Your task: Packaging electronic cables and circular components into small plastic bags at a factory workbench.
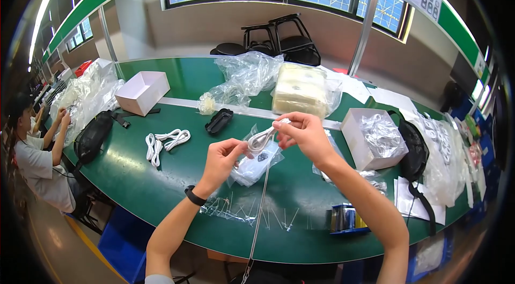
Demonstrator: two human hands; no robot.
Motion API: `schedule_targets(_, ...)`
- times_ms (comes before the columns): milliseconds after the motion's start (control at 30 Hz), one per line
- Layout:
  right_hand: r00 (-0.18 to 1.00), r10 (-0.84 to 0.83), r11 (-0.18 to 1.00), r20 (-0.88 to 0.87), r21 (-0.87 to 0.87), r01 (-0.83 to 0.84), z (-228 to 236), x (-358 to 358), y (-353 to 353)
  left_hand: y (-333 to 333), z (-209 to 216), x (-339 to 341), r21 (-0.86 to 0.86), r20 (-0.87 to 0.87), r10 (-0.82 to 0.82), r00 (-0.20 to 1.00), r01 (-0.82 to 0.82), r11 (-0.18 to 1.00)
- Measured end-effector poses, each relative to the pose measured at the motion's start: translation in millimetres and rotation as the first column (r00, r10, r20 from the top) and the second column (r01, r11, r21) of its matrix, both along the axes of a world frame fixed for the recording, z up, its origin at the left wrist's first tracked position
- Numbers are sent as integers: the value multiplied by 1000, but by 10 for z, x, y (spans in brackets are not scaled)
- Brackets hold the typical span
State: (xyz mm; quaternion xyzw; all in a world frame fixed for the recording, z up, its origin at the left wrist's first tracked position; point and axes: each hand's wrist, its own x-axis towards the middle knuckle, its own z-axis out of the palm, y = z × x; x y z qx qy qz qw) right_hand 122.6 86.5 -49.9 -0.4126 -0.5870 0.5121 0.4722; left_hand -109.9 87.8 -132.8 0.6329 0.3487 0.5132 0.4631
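A coiled white cable (259, 141) hangs between my two hands above the green table. My left hand (219, 163) pinches the near left side of the coil with thumb and fingers. At its upper right end, my right hand (301, 135) grips the cable with closed fingertips. Under the coil lies a pile of small clear plastic bags (250, 171). A thin pale cord (258, 214) runs from near the coil down past the table's front edge. Thin wire ties (232, 210) are scattered in front of the bags. Two more bundled white cables (167, 143) rest to the left.
A black plastic holder (219, 122) lies beyond my left hand. Open white boxes stand left (142, 92) and right (357, 142), the right one filled with clear bags. Wrapped stacks (300, 91) sit behind. Black pouches (94, 136) flank the area. A co-worker (40, 160) sits at far left.
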Motion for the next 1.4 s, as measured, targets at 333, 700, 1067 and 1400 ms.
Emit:
schedule_targets(333,994,-48,999,95,24,46,48,-73,-12,16,-24,20,-73,12,-229,973,230,971)
schedule_targets(700,988,-122,992,97,57,116,151,10,9,-5,33,-12,-195,93,-180,979,195,961)
schedule_targets(1067,986,-81,997,145,25,78,148,-34,-48,-28,25,18,-128,17,-172,985,173,977)
schedule_targets(1400,936,-152,986,317,114,122,129,-102,-50,-1,-69,11,-123,28,-262,965,264,957)
